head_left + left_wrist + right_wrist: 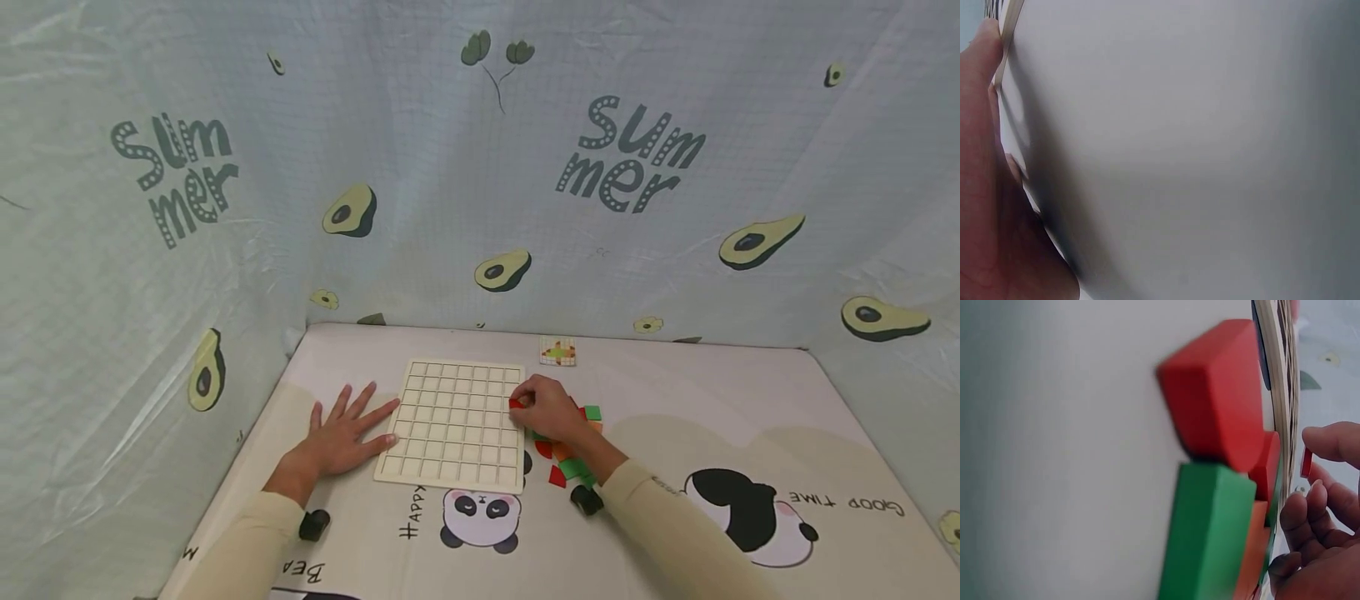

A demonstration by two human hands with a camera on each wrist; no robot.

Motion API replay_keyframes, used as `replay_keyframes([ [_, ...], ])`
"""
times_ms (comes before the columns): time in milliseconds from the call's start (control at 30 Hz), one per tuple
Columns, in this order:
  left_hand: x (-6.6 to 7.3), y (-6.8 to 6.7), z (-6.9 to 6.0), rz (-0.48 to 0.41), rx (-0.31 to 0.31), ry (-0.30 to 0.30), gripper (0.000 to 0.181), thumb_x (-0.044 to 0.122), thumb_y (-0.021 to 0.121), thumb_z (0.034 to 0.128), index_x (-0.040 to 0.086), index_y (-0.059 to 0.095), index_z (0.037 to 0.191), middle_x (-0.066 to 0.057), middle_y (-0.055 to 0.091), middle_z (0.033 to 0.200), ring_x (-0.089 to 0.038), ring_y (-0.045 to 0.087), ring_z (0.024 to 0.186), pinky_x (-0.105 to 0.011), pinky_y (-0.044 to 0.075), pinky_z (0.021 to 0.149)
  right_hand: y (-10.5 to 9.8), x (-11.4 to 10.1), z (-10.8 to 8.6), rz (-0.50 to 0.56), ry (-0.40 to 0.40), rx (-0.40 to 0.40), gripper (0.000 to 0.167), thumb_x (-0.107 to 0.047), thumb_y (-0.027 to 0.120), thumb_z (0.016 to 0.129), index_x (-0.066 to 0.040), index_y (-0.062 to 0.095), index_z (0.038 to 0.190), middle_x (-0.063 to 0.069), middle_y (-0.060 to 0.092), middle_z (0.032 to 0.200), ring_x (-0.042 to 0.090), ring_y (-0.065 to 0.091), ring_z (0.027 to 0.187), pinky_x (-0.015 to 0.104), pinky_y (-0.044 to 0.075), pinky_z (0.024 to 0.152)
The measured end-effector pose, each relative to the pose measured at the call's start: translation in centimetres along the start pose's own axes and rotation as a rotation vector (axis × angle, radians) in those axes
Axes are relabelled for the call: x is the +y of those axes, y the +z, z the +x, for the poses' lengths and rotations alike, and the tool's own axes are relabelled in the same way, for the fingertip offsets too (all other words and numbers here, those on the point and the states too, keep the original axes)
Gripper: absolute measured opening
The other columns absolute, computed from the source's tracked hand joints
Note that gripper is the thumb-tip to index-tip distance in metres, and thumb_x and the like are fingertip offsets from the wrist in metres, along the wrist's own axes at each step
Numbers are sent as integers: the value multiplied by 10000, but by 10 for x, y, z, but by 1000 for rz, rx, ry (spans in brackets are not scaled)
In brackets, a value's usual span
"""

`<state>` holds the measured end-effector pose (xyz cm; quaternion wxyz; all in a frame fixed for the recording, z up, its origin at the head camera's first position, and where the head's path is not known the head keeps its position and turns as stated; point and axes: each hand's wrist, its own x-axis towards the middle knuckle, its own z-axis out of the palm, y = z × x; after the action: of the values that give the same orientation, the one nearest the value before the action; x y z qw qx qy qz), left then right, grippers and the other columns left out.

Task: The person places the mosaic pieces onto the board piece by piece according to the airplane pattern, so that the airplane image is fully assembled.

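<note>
A pale wooden grid board (457, 425) lies on the table in the head view. At its left edge my left hand (341, 437) rests with fingers spread, the thumb and index finger touching the board. In the left wrist view, that hand (991, 187) shows beside the board's edge. My right hand (551, 408) pinches a small red tile (517, 403) by the board's right edge. The right wrist view shows this red tile (1307, 462) between thumb and finger. Under and beside the right forearm lie loose red, orange and green tiles (570, 468), partly hidden.
A small pattern card (558, 351) lies behind the board, to its right. Two black objects (314, 525) sit by the wrists, one at each forearm. The tablecloth carries panda prints (481, 517). Printed sheeting (420, 167) hangs at the back and sides.
</note>
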<state>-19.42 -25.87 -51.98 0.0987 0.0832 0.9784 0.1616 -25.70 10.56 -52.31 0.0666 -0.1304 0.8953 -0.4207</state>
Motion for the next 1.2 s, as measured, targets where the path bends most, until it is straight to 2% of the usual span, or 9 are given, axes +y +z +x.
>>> replay_keyframes([
  [467,4,-3,-1,-2,7,4,699,635,540,994,306,415,1599,-140,156,1762,-521,19,1609,-811,-52,1190,4,-1,6,-17,-30,24,133,-110,797,885,-34,761,988,34,583,874,155,518,780,284,444,688],
  [733,1,1,0,10,6,-4,707,654,529,990,315,413,1600,-130,151,1765,-516,11,1612,-810,-60,1189,6,-4,5,-3,-14,20,131,-120,791,891,-38,758,987,47,605,906,173,533,814,285,462,702],
  [1200,2,-2,-2,-18,8,8,683,618,546,998,306,425,1593,-135,164,1762,-521,23,1609,-818,-54,1182,8,-8,8,-19,23,16,183,-135,796,884,-26,767,1028,41,608,907,168,543,806,284,476,684],
])
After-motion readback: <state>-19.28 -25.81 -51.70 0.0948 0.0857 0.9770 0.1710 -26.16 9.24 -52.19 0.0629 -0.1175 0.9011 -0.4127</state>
